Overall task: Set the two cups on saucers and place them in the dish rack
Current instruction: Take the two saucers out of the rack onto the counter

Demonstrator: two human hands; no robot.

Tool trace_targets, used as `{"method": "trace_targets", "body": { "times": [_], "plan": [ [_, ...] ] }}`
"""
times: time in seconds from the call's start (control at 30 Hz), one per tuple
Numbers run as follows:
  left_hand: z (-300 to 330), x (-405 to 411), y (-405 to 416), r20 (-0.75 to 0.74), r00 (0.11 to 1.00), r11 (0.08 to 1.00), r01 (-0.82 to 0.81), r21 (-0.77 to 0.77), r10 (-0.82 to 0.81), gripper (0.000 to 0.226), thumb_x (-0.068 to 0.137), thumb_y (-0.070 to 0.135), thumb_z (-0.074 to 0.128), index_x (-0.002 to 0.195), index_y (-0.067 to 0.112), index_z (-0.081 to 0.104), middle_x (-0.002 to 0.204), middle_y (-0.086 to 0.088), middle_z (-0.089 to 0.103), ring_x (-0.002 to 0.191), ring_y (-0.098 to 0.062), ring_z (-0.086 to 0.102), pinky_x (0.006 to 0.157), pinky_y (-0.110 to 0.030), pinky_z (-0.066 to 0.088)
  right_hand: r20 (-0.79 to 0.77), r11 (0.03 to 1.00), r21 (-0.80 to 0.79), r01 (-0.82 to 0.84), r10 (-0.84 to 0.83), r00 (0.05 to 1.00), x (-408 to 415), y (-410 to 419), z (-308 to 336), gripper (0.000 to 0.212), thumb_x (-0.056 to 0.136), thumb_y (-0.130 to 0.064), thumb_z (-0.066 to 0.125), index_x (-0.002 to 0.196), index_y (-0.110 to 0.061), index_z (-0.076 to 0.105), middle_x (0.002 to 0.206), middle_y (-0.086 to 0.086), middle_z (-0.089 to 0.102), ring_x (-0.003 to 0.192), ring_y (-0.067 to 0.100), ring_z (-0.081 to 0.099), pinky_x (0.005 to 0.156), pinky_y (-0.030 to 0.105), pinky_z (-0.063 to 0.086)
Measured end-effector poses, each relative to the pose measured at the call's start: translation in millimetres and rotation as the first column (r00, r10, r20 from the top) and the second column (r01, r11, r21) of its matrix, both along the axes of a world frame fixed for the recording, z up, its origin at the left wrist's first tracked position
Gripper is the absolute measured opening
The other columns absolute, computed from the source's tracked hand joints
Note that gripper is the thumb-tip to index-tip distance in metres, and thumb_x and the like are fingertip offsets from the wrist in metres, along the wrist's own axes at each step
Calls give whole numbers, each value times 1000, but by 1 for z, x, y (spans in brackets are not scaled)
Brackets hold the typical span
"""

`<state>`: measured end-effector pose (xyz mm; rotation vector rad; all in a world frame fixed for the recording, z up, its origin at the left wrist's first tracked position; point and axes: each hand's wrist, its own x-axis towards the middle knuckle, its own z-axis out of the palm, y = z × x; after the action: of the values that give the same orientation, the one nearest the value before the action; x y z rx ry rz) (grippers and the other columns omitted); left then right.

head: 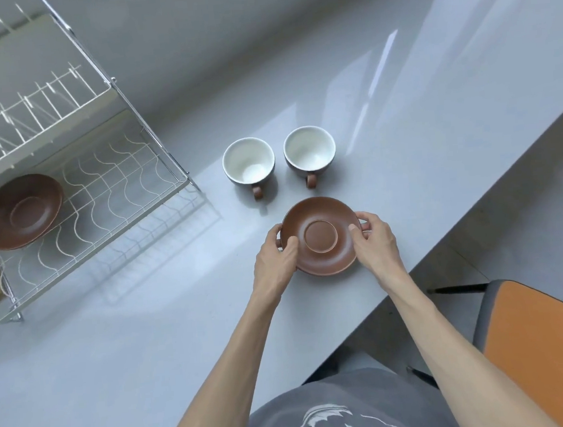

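Note:
A brown saucer (320, 235) is held at both sides just above or on the grey counter. My left hand (277, 259) grips its left rim and my right hand (375, 239) grips its right rim. Behind it stand two cups, white inside with brown handles that point toward me: the left cup (248, 162) and the right cup (309, 153), both upright on the counter. A second brown saucer (20, 212) lies on the lower shelf of the white wire dish rack (120, 192) at the left.
The dish rack has an upper tier of plate prongs (29, 112). The counter's edge (444, 251) runs diagonally at the right, with an orange and grey chair (545, 334) below it. A grey wall backs the counter.

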<state>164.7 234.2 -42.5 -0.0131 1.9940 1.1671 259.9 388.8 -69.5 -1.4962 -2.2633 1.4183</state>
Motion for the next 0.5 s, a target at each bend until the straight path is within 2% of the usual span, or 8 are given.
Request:
{"method": "trace_targets", "body": {
  "times": [0.1,0.33,0.5],
  "plan": [
    [-3,1,6,5,1000,1000,15,-3,-15,65,77,43,47,141,33,49,104,7,69,91,-23,73,95,-50,56,11,1000,-8,5,-5,1000,2,6,-2,35,97,-24,53,131,-14,56,102,1,62,103,24,61,95,43,49],
    [-7,0,15,0,1000,999,31,-11,-31,65,80,42,47,144,31,48,99,1,69,94,-28,72,92,-52,58,24,999,-41,3,-2,1000,4,13,-10,36,96,-28,54,131,-19,54,112,6,62,107,24,59,97,43,49],
    [-5,0,15,1,999,999,48,-16,-48,61,84,38,48,145,30,47,91,7,65,97,-31,71,91,-52,58,36,999,-50,-7,9,999,6,13,-12,39,95,-31,54,133,-20,53,117,7,61,107,23,60,97,43,50]
  ]
}}
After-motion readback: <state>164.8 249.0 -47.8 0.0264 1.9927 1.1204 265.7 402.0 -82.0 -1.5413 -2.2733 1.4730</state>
